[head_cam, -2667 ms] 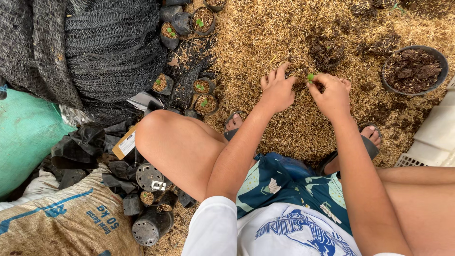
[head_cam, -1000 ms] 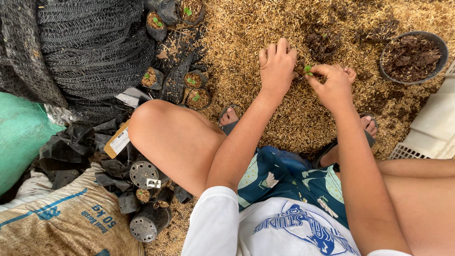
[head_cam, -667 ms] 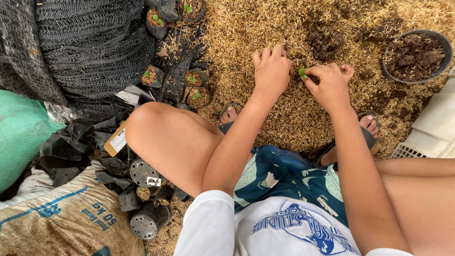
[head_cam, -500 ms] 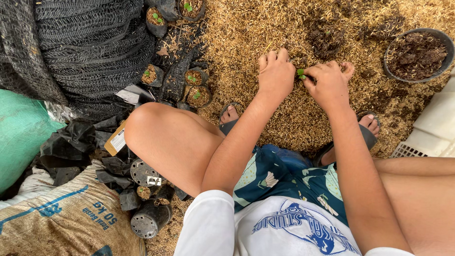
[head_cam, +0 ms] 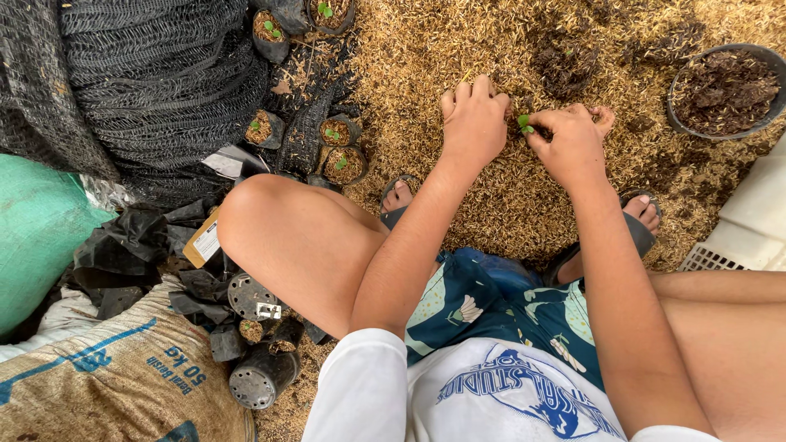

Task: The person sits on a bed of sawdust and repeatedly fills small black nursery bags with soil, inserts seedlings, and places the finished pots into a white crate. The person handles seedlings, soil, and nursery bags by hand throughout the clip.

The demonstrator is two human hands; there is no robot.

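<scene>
I squat over a heap of dry rice husk. A small green seedling stands between my hands. My right hand pinches at its stem with the fingertips. My left hand is cupped palm-down right beside it, fingers curled together; whatever is beneath it is hidden. Dark soil patches lie just beyond the hands.
A black pot of dark soil sits far right, a white crate below it. Small black pots with seedlings stand left of my hands, against black netting. Empty black pots, a green sack and a printed sack lie at left.
Both hands have stayed at the seedling. The left hand's fingers, spread earlier, have drawn together and curled down onto the husk. The view shifted slightly.
</scene>
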